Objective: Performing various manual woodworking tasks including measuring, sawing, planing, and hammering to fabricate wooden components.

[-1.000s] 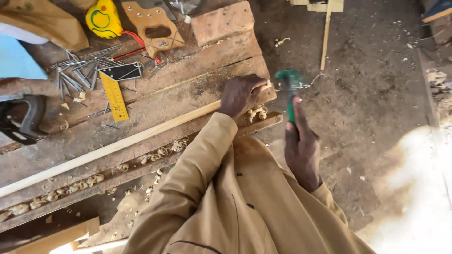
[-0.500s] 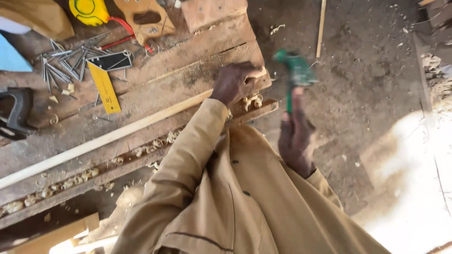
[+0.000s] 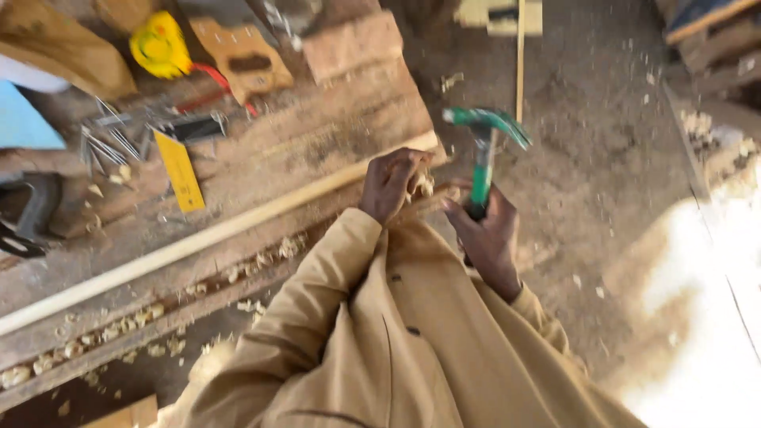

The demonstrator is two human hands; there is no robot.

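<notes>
My right hand (image 3: 487,238) grips the handle of a green claw hammer (image 3: 484,143), whose head is raised just past the end of the wooden workbench (image 3: 317,143). My left hand (image 3: 392,184) rests with curled fingers at the near end of a long pale wooden strip (image 3: 198,240) that lies slantwise along the bench. Pale wood shavings show under those fingers; whether they pinch anything is unclear. Both tan sleeves fill the lower middle of the view.
On the bench lie a yellow tape measure (image 3: 160,46), a yellow-and-black square (image 3: 181,162), several loose nails (image 3: 111,143), a handsaw handle (image 3: 242,59) and a wood block (image 3: 353,43). Shavings (image 3: 119,333) fill a groove. Dirt floor (image 3: 602,174) lies to the right.
The hammer has swung up and then come back toward the bench end, and the view has shifted closer. My left hand has stayed at the end of the strip.
</notes>
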